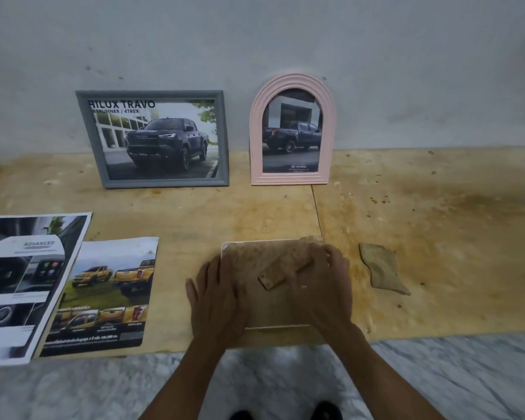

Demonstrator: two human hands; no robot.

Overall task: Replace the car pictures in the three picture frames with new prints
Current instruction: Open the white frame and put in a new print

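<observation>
Working on the face-down frame (273, 304), the person has both hands on its brown backing board near the plywood table's (406, 213) front edge, at about six o'clock in the view. The left hand (217, 298) lies flat over the frame's nine o'clock edge, fingers straight and close together, pointing toward twelve. The right hand (328, 283) covers the three o'clock side with its fingers curled over the board; whether they pinch a retaining tab cannot be told. The easel stand (282, 269) lies folded on the backing.

The step in hand seems to be freeing or seating the backing. To do it well, the flat left hand should pin the frame so it does not slide, while the right works each tab in turn and lifts the board evenly, not prying one corner.

Its long axis appears to run from nine to three o'clock, glass side down. The stand slants from about seven toward one o'clock.

At eleven o'clock the grey frame (153, 139) and at twelve the pink arched frame (292, 130) lean upright against the wall, truck pictures facing the viewer. Two loose prints, the white print (25, 286) and the yellow-truck print (103, 295), lie flat at nine o'clock, overlapping slightly.
</observation>
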